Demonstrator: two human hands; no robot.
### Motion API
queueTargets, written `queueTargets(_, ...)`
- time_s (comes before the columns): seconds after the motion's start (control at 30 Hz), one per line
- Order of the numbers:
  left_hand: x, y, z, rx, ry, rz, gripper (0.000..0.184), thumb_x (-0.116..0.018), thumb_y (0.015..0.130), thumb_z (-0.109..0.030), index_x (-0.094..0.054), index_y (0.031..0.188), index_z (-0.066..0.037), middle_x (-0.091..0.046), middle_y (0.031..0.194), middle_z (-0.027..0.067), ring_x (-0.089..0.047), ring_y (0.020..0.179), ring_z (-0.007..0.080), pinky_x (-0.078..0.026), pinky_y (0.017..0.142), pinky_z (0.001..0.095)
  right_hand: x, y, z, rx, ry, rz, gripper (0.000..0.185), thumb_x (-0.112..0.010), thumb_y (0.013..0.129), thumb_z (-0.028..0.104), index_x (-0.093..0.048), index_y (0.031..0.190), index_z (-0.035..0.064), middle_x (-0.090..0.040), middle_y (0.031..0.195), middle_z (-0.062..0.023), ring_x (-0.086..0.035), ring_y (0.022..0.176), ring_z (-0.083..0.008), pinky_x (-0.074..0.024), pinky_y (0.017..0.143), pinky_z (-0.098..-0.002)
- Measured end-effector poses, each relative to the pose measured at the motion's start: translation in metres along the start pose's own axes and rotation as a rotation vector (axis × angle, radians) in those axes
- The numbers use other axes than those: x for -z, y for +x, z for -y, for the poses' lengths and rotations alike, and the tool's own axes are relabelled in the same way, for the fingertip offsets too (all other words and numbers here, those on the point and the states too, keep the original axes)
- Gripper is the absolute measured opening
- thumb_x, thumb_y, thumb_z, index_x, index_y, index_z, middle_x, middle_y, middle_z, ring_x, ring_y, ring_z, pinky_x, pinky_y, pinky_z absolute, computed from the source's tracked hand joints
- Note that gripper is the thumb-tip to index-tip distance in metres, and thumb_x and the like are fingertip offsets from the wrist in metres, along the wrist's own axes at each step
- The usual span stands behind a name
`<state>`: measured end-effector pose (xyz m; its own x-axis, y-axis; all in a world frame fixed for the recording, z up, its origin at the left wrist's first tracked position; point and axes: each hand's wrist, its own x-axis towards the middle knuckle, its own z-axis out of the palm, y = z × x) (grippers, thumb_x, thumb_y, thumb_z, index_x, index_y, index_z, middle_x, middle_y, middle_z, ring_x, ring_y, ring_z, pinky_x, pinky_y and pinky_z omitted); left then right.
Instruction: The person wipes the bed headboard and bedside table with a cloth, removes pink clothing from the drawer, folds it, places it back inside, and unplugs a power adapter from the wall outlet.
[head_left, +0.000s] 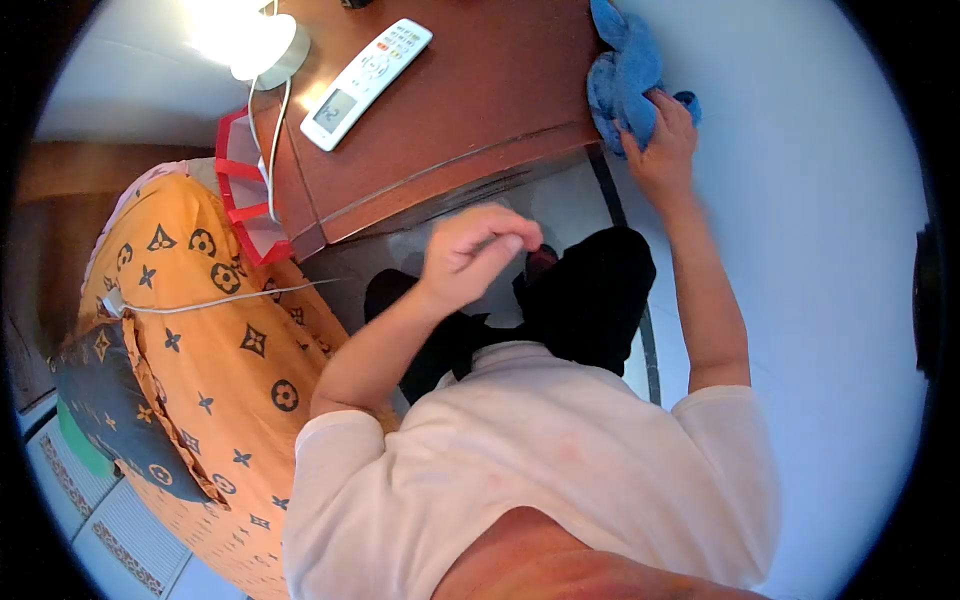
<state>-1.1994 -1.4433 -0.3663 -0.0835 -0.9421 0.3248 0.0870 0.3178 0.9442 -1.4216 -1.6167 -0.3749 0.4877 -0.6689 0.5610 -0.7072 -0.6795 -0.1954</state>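
A blue towel (628, 80) lies bunched at the right edge of the brown wooden table (480, 90), partly hanging over its side. Gripping its lower part is my right hand (664, 145), fingers and thumb closed on the cloth. My left hand (478, 252) is raised in front of the table, above my lap. Its fingers are bent together with the thumb against them, and no object shows in it. A white remote control (367, 84) with a small screen lies on the table, apart from both hands.
A lit white lamp (272, 50) stands at the table's back left, its cord trailing down. Beside the table is a red-and-white bag (240, 180). An orange patterned bedspread (210, 300) with a dark pillow (130, 410) fills the left, crossed by a white cable (215, 300).
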Motion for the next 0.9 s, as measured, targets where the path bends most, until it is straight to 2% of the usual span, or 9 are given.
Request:
queueTargets(0.13,-0.009,-0.051,0.040,0.459,-0.340,-0.112,0.015,-0.050,0.086,-0.003,-0.058,0.097,0.002,-0.062,0.092,0.0098,-0.059,0.081,0.0175,-0.048,0.075,0.0303,-0.031,-0.008,0.066,-0.042,-0.022,-0.054,0.054,-0.069,0.065,0.028,-0.050,0.112,0.0109,-0.048,0.117,-0.0063,-0.042,0.113,-0.0275,-0.0307,0.088,-0.0524)
queueTargets(0.27,0.007,-0.072,0.085,0.573,-0.413,-0.281,0.016,-0.050,0.087,-0.006,-0.059,0.099,0.001,-0.062,0.092,0.0086,-0.059,0.081,0.0165,-0.047,0.073,0.0299,-0.042,-0.016,0.128,-0.023,0.044,-0.093,0.052,-0.069,0.064,0.027,-0.051,0.110,0.0111,-0.047,0.118,-0.0054,-0.039,0.116,-0.0281,-0.0282,0.092,-0.0497)
queueTargets(0.33,0.014,-0.074,0.093,0.657,-0.462,-0.498,0.017,-0.050,0.086,-0.008,-0.059,0.098,0.000,-0.062,0.091,0.0066,-0.058,0.083,0.0157,-0.046,0.072,0.0295,-0.046,-0.019,0.146,-0.014,0.052,-0.101,0.052,-0.069,0.064,0.027,-0.051,0.109,0.0111,-0.047,0.118,-0.0052,-0.038,0.117,-0.0283,-0.0278,0.093,-0.0484)
queueTargets(0.43,0.026,-0.073,0.093,0.637,-0.498,-0.612,0.018,-0.052,0.087,-0.014,-0.057,0.102,-0.004,-0.059,0.099,0.0052,-0.057,0.089,0.0165,-0.046,0.075,0.0306,-0.051,-0.021,0.171,0.032,0.179,-0.127,0.043,-0.065,0.073,0.026,-0.051,0.109,0.0069,-0.047,0.118,-0.0080,-0.036,0.118,-0.0299,-0.0236,0.095,-0.0462)
queueTargets(0.5,0.037,-0.085,0.120,0.569,-0.542,-0.613,0.020,-0.054,0.087,-0.016,-0.056,0.103,-0.004,-0.059,0.100,0.0049,-0.056,0.090,0.0163,-0.045,0.076,0.0314,-0.049,-0.022,0.189,0.072,0.239,-0.060,0.050,-0.066,0.063,0.020,-0.051,0.109,0.0095,-0.047,0.116,-0.0054,-0.037,0.117,-0.0282,-0.0288,0.096,-0.0442)
queueTargets(0.57,0.037,-0.083,0.113,0.506,-0.580,-0.601,0.022,-0.056,0.086,-0.017,-0.055,0.105,-0.005,-0.058,0.100,0.0046,-0.056,0.091,0.0160,-0.045,0.077,0.0321,-0.055,-0.023,0.207,0.122,0.287,-0.007,0.046,-0.064,0.064,0.019,-0.052,0.108,0.0103,-0.047,0.115,-0.0056,-0.037,0.117,-0.0273,-0.0283,0.096,-0.0460)
queueTargets(0.63,0.027,-0.073,0.105,0.471,-0.799,-0.883,0.024,-0.057,0.085,-0.015,-0.053,0.106,-0.005,-0.058,0.100,0.0035,-0.056,0.091,0.0159,-0.046,0.077,0.0314,-0.058,-0.022,0.227,0.164,0.329,0.038,0.043,-0.061,0.065,0.018,-0.053,0.107,0.0112,-0.048,0.113,-0.0059,-0.037,0.116,-0.0264,-0.0277,0.096,-0.0478)
queueTargets(0.77,0.040,-0.089,0.131,0.521,-0.716,-0.731,0.031,-0.050,0.087,-0.025,-0.051,0.111,-0.006,-0.055,0.109,0.0069,-0.052,0.101,0.0201,-0.042,0.084,0.0344,-0.055,-0.010,0.269,0.377,0.378,0.135,0.028,-0.053,0.072,0.018,-0.056,0.099,0.0188,-0.050,0.110,-0.0003,-0.040,0.115,-0.0183,-0.0300,0.088,-0.0484)
queueTargets(0.9,0.035,-0.087,0.157,0.692,-0.491,-0.609,0.040,-0.042,0.091,-0.034,-0.049,0.118,-0.006,-0.050,0.122,0.0094,-0.047,0.112,0.0249,-0.037,0.094,0.0392,-0.067,-0.001,0.283,0.502,0.506,0.048,0.027,-0.053,0.072,0.019,-0.056,0.098,0.0186,-0.050,0.108,0.0008,-0.043,0.110,-0.0179,-0.0315,0.087,-0.0481)
